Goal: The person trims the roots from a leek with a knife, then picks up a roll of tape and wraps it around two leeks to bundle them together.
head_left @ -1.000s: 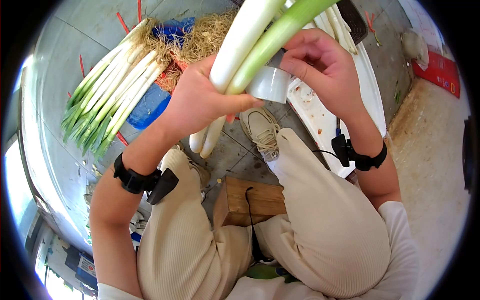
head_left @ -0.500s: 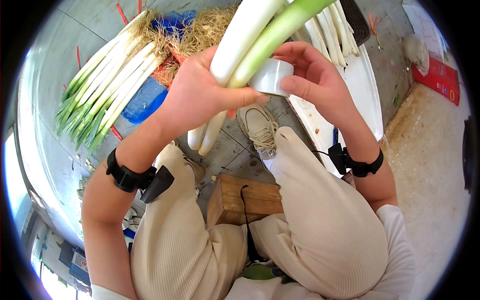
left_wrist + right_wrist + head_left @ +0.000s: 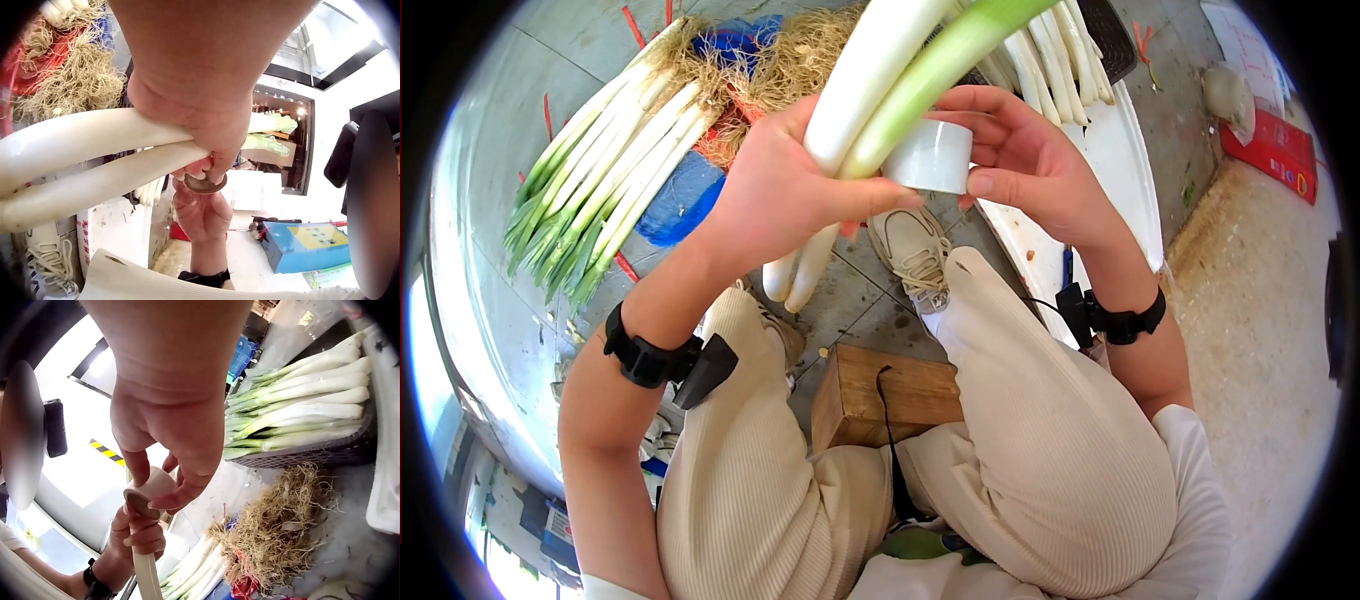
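Note:
My left hand grips two thick green onions near their white ends, which hang below the palm. They run up and to the right across the head view. Against their right side sits a roll of whitish tape, with the left thumb along its lower edge. My right hand curls around the roll from the right, thumb at its lower edge and fingers behind. In the right wrist view the thumb and fingers of that hand hold the tape roll from above, close over the left fingers.
A pile of green onions lies on the tiled floor at left, beside trimmed roots and blue plastic. Rightward, a white tray carries more onions. A dark basket is filled with them. A wooden block stands between the legs.
The right hand has shifted from fingers bent near the roll's upper edge to curling around its right side. Both hands, the onions and the roll have drifted slightly left in view.

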The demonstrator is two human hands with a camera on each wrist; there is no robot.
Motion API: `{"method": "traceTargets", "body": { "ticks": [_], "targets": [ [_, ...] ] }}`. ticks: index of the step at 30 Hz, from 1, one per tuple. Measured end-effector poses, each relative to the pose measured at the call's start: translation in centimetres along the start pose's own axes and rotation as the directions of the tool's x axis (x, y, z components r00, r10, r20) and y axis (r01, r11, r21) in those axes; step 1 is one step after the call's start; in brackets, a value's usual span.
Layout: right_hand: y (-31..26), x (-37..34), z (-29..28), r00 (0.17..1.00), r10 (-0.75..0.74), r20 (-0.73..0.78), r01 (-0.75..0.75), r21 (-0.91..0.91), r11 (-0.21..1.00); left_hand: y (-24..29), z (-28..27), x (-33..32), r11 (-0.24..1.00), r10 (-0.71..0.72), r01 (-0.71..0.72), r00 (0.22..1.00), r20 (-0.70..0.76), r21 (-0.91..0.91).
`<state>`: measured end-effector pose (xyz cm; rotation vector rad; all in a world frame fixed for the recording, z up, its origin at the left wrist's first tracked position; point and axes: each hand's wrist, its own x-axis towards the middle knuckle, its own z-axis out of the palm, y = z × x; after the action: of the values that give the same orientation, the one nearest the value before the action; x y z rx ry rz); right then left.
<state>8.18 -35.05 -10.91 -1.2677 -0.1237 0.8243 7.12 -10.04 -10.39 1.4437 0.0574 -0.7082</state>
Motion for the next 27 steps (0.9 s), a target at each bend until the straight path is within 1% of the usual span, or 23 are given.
{"method": "traceTargets", "body": {
  "ticks": [3, 5, 6, 8, 9, 11, 12, 14, 15, 16, 17, 18, 20, 22, 23, 24, 25, 26, 27],
  "targets": [
    [0.2, 0.0, 0.1, 1.000, 0.016, 0.002, -0.016, 0.030, 0.999, -0.2, -0.2, 0.1, 0.999, 0.014, -0.014, 1.000, 0.017, -0.030],
    [0.3, 0.3, 0.7, 0.998, 0.007, -0.057, -0.006, 0.018, 1.000, -0.4, -0.2, 0.4, 0.999, 0.030, -0.029, 0.999, 0.012, -0.043],
    [0.4, 0.4, 1.1, 0.998, 0.007, -0.059, -0.006, 0.019, 1.000, -0.5, -0.2, 0.4, 0.997, 0.045, -0.045, 0.999, 0.004, -0.056],
    [0.4, 0.5, 1.8, 0.996, 0.055, -0.075, -0.060, -0.074, 0.995, -0.2, -0.1, 0.4, 0.998, 0.033, -0.033, 0.999, 0.005, -0.062],
    [0.1, 0.5, 1.9, 0.996, 0.055, -0.076, -0.060, -0.074, 0.995, -0.1, -0.1, 0.5, 0.997, 0.022, -0.022, 1.000, 0.004, -0.068],
    [-0.4, 0.5, 2.0, 0.990, 0.138, -0.040, -0.140, -0.038, 0.989, -0.3, 0.0, 0.5, 0.997, 0.022, -0.022, 1.000, -0.001, -0.071],
    [-0.2, 0.5, 1.9, 0.989, 0.139, -0.041, -0.141, -0.037, 0.989, -0.4, 0.0, 0.5, 0.997, 0.022, -0.023, 1.000, -0.008, -0.074],
    [0.3, 0.3, 1.7, 0.994, 0.111, -0.012, -0.108, 0.159, 0.981, -0.3, 0.1, 0.5, 0.997, 0.025, -0.025, 1.000, -0.009, -0.075],
    [0.3, 0.3, 1.5, 0.994, 0.113, -0.013, -0.110, 0.161, 0.981, -0.3, 0.1, 0.5, 0.997, 0.029, -0.030, 1.000, -0.012, -0.076],
    [0.2, 0.3, 1.3, 0.992, 0.125, -0.001, -0.122, 0.213, 0.970, -0.3, 0.1, 0.6, 0.997, 0.028, -0.029, 1.000, -0.012, -0.077],
    [0.2, 0.3, 1.1, 0.991, 0.136, 0.012, -0.135, 0.264, 0.955, -0.3, 0.0, 0.6, 0.999, 0.021, -0.021, 1.000, -0.007, -0.038],
    [0.1, 0.3, 1.0, 0.990, 0.139, 0.013, -0.138, 0.265, 0.954, -0.2, 0.0, 0.6, 1.000, 0.013, -0.013, 1.000, -0.003, -0.001],
    [-0.1, 0.2, 0.8, 0.985, 0.163, 0.057, -0.173, 0.297, 0.939, 0.0, -0.1, 0.7, 1.000, 0.008, -0.008, 1.000, -0.008, -0.005],
    [-0.2, 0.2, 0.0, 0.985, 0.162, 0.060, -0.172, 0.287, 0.942, 0.1, -0.1, 0.8, 1.000, 0.004, -0.005, 1.000, -0.018, -0.010],
    [-0.2, 0.2, -0.3, 0.985, 0.160, 0.060, -0.170, 0.277, 0.946, 0.2, -0.2, 0.8, 0.998, -0.023, 0.022, 1.000, -0.020, -0.054],
    [-0.2, 0.3, -0.3, 0.990, 0.142, -0.023, -0.131, 0.253, 0.958, 0.2, -0.2, 0.9, 0.994, -0.049, 0.046, 0.999, -0.020, -0.099],
    [0.0, 0.5, -0.4, 0.989, 0.144, -0.019, -0.135, 0.252, 0.958, 0.1, -0.1, 0.9, 0.994, -0.049, 0.046, 0.998, -0.025, -0.102],
    [0.3, 0.8, -0.6, 0.991, -0.054, -0.119, 0.047, -0.056, 0.997, 0.0, -0.1, 1.0, 0.989, -0.061, 0.055, 0.997, -0.041, -0.140],
    [0.5, 1.1, -0.8, 0.951, -0.271, -0.151, 0.200, -0.370, 0.907, -0.1, -0.1, 1.0, 0.982, -0.073, 0.062, 0.996, -0.056, -0.177]
  ]
}}
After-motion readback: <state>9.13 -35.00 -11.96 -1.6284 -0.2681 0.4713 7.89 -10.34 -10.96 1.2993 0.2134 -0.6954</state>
